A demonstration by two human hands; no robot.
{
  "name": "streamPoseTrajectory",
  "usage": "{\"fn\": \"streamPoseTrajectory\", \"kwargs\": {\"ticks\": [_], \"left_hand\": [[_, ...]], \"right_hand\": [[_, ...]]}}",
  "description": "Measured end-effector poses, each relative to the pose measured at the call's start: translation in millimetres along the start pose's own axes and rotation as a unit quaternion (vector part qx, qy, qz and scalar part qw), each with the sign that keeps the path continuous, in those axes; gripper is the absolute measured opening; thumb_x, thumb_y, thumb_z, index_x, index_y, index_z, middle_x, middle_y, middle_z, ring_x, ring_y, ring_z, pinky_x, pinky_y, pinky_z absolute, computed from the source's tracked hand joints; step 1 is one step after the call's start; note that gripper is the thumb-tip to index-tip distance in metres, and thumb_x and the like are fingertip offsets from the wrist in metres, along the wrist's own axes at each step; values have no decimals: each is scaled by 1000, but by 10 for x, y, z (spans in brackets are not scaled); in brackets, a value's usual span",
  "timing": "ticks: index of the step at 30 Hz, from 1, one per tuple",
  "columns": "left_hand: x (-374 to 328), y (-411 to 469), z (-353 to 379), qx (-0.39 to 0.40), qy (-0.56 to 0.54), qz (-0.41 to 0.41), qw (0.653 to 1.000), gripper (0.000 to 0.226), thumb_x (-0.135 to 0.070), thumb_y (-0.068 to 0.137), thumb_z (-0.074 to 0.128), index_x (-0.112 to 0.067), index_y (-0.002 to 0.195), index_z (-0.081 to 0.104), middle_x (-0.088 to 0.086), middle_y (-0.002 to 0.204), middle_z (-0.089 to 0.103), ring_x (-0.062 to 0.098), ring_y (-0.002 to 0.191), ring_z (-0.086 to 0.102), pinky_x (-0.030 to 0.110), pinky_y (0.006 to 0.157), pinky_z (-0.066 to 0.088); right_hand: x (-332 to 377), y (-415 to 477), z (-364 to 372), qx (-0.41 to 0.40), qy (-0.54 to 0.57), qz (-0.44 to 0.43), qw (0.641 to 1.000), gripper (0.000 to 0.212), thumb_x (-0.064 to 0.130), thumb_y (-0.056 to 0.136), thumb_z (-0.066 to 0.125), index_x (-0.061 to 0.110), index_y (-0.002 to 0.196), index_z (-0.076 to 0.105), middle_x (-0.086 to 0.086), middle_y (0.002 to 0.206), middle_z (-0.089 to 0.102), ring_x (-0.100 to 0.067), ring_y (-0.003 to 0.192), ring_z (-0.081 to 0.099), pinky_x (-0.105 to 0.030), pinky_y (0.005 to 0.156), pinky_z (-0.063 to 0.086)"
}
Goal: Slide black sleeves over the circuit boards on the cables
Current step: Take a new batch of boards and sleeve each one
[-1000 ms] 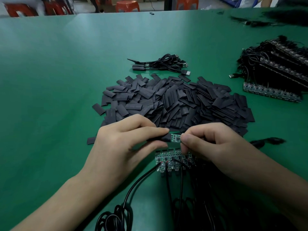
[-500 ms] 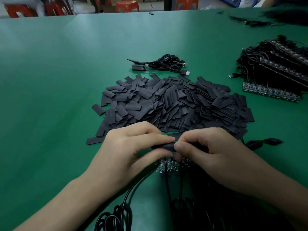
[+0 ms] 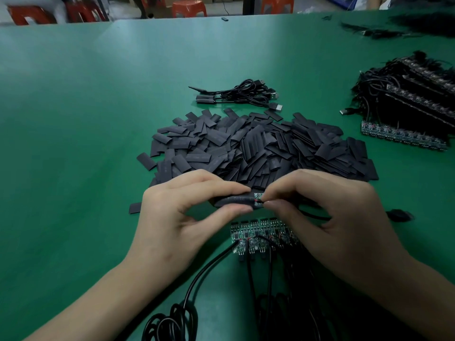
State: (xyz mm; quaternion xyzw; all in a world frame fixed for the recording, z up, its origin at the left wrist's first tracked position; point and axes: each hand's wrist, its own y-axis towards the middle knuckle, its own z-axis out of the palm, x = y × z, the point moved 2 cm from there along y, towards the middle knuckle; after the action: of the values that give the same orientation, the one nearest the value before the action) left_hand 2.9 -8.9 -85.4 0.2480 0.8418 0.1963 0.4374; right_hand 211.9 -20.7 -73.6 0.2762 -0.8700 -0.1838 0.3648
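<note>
My left hand [image 3: 182, 212] pinches a black sleeve [image 3: 234, 201] between thumb and fingers, just above the table. A small green circuit board [image 3: 258, 197] pokes out of the sleeve's right end, with red wire showing. My right hand [image 3: 332, 217] pinches that board end and its cable. Most of the board is hidden inside the sleeve. Below my hands lies a row of bare green circuit boards [image 3: 261, 232] with black cables [image 3: 209, 269] running toward me. A big pile of loose black sleeves [image 3: 258, 146] sits just beyond my hands.
The green table [image 3: 73, 143] carries a small bundle of sleeved USB cables [image 3: 238, 94] behind the pile. At the far right lies a heap of cables with board strips [image 3: 406, 114]. Coiled black cable [image 3: 170, 323] lies at the near edge. Red stools [image 3: 188, 8] stand beyond the table.
The sleeve has slid over most of the board, which showed bare a second ago. Both hands shifted slightly up from the row of boards, and a short board end shows again.
</note>
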Motion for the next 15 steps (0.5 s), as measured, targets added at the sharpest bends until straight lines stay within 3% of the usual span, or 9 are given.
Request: {"fn": "streamPoseTrajectory", "kwargs": {"ticks": [5,10,15], "left_hand": [[-9,-9,29,8,-1,19,1000,20,-26,83,81,-14,98,81,-7,92,75,6,85,71,18,80,52],[-25,-14,41,12,-10,24,1000,19,-24,83,80,-13,99,81,-7,92,76,5,85,71,16,80,52],[-43,-5,18,-19,-9,9,1000,17,-23,83,81,-19,100,80,-10,93,75,4,87,70,15,82,50]], "right_hand": [[18,-9,28,-4,3,1,1000,2,20,93,72,18,93,73,12,85,69,-7,79,65,-27,69,50],[45,-15,47,-22,23,9,999,6,22,91,75,19,94,70,16,82,68,-1,80,67,-17,70,51],[9,3,6,3,115,82,990,16,34,92,72,23,103,68,14,83,71,-4,86,70,-12,76,51]]}}
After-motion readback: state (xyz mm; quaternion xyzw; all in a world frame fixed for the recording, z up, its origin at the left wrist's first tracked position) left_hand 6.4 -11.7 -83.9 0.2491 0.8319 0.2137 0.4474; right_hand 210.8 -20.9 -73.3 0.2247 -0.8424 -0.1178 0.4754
